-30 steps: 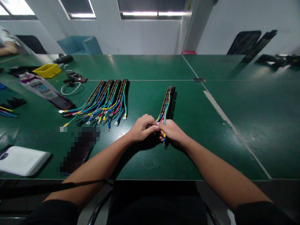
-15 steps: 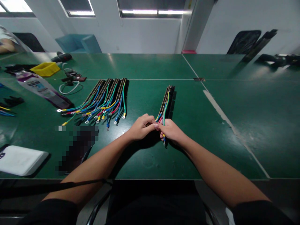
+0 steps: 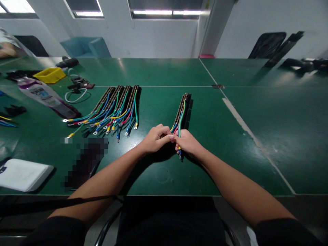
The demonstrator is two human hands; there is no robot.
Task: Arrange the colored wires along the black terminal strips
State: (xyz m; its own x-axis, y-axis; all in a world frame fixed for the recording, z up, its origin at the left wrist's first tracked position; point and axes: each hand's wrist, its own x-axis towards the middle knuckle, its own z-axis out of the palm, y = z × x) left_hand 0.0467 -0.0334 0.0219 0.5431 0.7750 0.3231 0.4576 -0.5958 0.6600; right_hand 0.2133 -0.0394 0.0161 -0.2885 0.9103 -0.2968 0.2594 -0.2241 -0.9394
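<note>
A dark terminal strip (image 3: 180, 108) lies on the green table ahead of my hands, with blue, red and yellow-green wires running from it toward me. My right hand (image 3: 188, 141) is closed around these wires (image 3: 179, 128), whose ring-lug ends (image 3: 180, 154) poke out below the fingers. My left hand (image 3: 157, 138) meets it from the left, thumb and fingertips pinched together at the wires. What exactly the left fingertips grip is hidden. Several similar wired strips (image 3: 125, 100) lie side by side to the left, their lugs fanned toward me.
Left on the green table (image 3: 159, 75) are a purple-and-white packet (image 3: 47, 97), a yellow bin (image 3: 50, 75), a white cable (image 3: 75, 97), a white box (image 3: 25, 175) and a pixelated dark object (image 3: 87, 162). A power drill (image 3: 67, 62) lies behind. Another person's arm (image 3: 7, 49) shows far left.
</note>
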